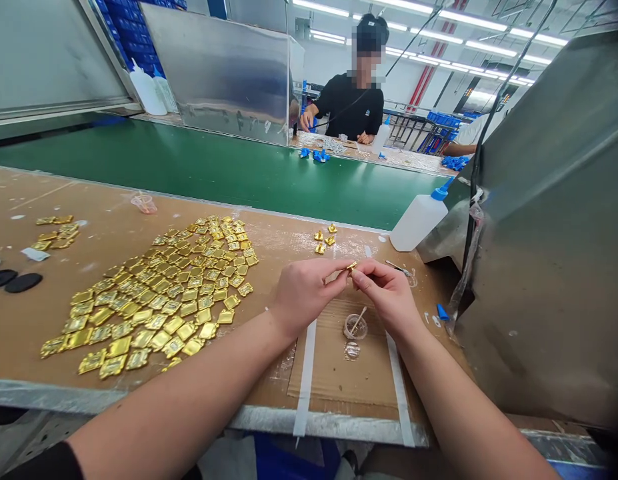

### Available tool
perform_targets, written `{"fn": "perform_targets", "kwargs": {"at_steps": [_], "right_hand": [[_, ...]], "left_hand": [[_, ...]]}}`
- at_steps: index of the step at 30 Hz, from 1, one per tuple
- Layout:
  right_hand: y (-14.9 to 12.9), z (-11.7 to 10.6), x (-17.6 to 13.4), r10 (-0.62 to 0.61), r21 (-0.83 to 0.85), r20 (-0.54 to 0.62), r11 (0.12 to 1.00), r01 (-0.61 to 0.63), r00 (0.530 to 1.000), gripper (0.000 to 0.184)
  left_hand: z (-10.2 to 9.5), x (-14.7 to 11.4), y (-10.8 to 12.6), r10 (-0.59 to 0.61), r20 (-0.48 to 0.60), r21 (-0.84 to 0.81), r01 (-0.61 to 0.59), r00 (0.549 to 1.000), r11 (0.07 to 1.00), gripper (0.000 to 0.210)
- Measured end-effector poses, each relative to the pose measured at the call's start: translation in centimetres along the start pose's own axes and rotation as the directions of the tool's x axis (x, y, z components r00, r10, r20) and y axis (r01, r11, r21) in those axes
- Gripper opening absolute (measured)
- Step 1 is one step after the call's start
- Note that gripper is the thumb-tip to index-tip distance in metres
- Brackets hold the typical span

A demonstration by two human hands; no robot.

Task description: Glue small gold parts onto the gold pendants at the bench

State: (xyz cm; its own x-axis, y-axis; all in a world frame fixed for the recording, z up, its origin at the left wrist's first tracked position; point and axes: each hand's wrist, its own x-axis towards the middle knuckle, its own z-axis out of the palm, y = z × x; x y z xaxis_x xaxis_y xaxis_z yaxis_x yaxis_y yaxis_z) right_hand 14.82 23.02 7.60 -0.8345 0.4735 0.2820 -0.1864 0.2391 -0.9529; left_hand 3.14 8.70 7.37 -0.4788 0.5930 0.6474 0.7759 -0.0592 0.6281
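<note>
Between the fingertips of my left hand (309,293) and my right hand (386,290) is a small shiny gold piece (352,266), pinched from both sides above the cardboard. Its shape is mostly covered by my fingers. Just beyond my hands, several small gold pieces (330,241) stand on the table. Below my hands, a small clear cup (349,330) with a cotton swab (359,320) leaning in it sits on a taped cardboard sheet (333,380). To the left lies a wide spread of flat gold plates (159,303).
A white squeeze bottle (419,223) with a blue cap stands at the right, beside a metal panel (549,220). A green conveyor belt (189,167) runs behind the table. Black discs (23,283) lie at far left. Across the belt sits a person (353,110) in a black shirt.
</note>
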Motion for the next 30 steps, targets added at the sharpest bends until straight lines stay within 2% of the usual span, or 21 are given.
{"fn": "perform_targets", "kwargs": {"at_steps": [3, 6, 9, 11, 13, 16, 22, 27, 30], "right_hand": [[-0.2, -0.1, -0.1, -0.001, -0.014, -0.031, 1.0, 0.0, 1.0, 0.026], [-0.1, -0.3, -0.2, -0.034, -0.002, -0.087, 0.999, 0.034, 0.996, 0.028], [-0.1, -0.5, -0.3, -0.122, -0.015, -0.099, 0.992, 0.122, 0.988, 0.02], [-0.2, -0.6, -0.5, -0.21, -0.061, -0.022, 0.976, 0.209, 0.977, 0.027], [-0.3, -0.5, -0.6, -0.272, -0.095, 0.07, 0.956, 0.278, 0.96, 0.032], [-0.4, -0.4, -0.8, -0.296, -0.123, 0.123, 0.943, 0.31, 0.947, 0.036], [-0.6, -0.3, -0.8, -0.293, -0.139, 0.128, 0.941, 0.31, 0.948, 0.028], [-0.5, -0.2, -0.7, -0.262, -0.121, 0.075, 0.955, 0.269, 0.962, 0.019], [-0.1, -0.1, -0.5, -0.124, 0.038, 0.018, 0.992, 0.124, 0.992, 0.023]], "left_hand": [[0.2, 0.3, 0.1, -0.196, 0.045, -0.235, 0.201, 0.98, 0.951, 0.016], [0.3, 0.7, -0.1, -0.379, 0.227, -0.519, 0.44, 0.897, 0.733, 0.021], [0.1, 1.2, -0.6, -0.425, 0.389, -0.655, 0.57, 0.817, 0.496, 0.028], [-0.2, 1.4, -0.9, -0.409, 0.457, -0.678, 0.607, 0.79, 0.415, 0.029], [-0.5, 1.5, -0.9, -0.395, 0.508, -0.673, 0.639, 0.765, 0.372, 0.03], [-0.8, 1.5, -0.9, -0.386, 0.546, -0.666, 0.665, 0.743, 0.337, 0.034], [-1.2, 1.5, -0.7, -0.371, 0.563, -0.658, 0.672, 0.739, 0.339, 0.049], [-1.1, 1.6, -0.6, -0.346, 0.564, -0.625, 0.661, 0.75, 0.415, 0.048], [-1.1, 1.4, -0.2, -0.326, 0.526, -0.593, 0.613, 0.786, 0.522, 0.039]]}}
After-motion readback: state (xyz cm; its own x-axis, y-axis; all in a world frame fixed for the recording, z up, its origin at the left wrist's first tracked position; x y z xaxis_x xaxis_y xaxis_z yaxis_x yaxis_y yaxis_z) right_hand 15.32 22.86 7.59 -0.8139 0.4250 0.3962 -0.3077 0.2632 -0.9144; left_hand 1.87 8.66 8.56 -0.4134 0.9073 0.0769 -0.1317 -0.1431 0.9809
